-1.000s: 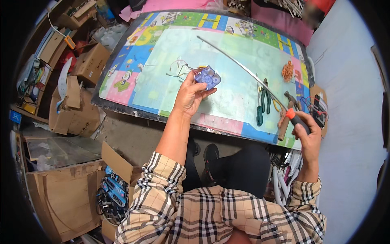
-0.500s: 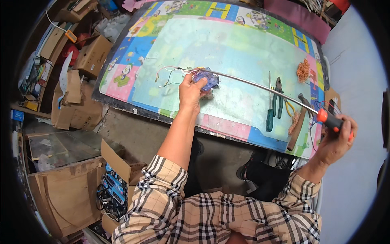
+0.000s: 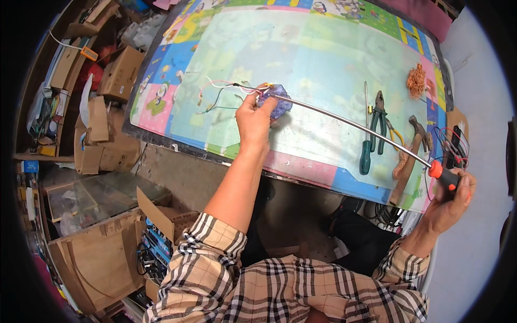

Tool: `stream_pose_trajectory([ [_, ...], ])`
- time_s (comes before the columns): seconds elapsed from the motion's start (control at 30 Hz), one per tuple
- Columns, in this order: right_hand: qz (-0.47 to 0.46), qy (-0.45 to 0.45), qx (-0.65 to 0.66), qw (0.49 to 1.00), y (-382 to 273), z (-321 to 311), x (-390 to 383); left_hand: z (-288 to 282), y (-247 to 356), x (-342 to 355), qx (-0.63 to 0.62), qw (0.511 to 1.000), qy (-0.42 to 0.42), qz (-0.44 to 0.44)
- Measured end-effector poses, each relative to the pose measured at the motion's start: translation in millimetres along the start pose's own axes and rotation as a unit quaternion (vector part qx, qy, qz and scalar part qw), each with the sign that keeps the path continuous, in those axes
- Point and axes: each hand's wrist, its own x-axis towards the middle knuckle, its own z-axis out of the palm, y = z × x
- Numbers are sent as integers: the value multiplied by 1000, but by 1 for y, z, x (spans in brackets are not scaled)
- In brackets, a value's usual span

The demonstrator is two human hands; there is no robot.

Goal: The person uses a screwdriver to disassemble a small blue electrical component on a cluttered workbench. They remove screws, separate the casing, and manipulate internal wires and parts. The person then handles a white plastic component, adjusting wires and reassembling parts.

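Observation:
My left hand [image 3: 253, 124] is closed around a small purple-blue translucent housing [image 3: 281, 102], thumb on top, held over the table. Several thin wires [image 3: 225, 86] in white, red, green and dark colours trail from its left side. A long screwdriver [image 3: 350, 125] with a steel shaft and red-and-black handle slants across from the right. My right hand [image 3: 449, 207] grips its handle, fingers wrapped round the end. The tip meets the housing near my left thumb; its exact seat is too small to make out.
On the patterned table mat [image 3: 318, 156] lie a green-handled screwdriver [image 3: 365, 156], pliers [image 3: 378, 124], a yellow-handled tool [image 3: 397, 137], a hammer [image 3: 406, 169] and a copper wire bundle [image 3: 416, 81]. A dark meter-like item with leads [image 3: 456, 145] sits at the right edge. Cardboard boxes [image 3: 123, 72] stand left.
The whole view has shifted slightly. My right hand and the screwdriver handle have come a little nearer to me, and the purple-blue housing is turned slightly. Both grips stay the same.

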Motion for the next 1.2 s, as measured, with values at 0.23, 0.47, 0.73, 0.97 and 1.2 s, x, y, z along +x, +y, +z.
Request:
stream_pose_trajectory([
  [0.23, 7, -7, -2, 1000, 0, 2, -6, -6, 0, -2, -20, 998, 9, 51],
  [0.47, 9, -10, -6, 1000, -4, 4, -10, -8, 8, -8, -48, 997, 22, 49],
  [0.73, 13, -10, -5, 1000, -4, 2, -11, -14, 6, -5, -26, 999, 12, 19],
  [0.97, 14, -7, -10, 1000, -9, 4, -15, -16, 9, -8, -21, 1000, 3, 9],
  [1.2, 11, -12, -7, 1000, -7, 3, -15, -13, 9, -11, -20, 999, 16, 33],
])
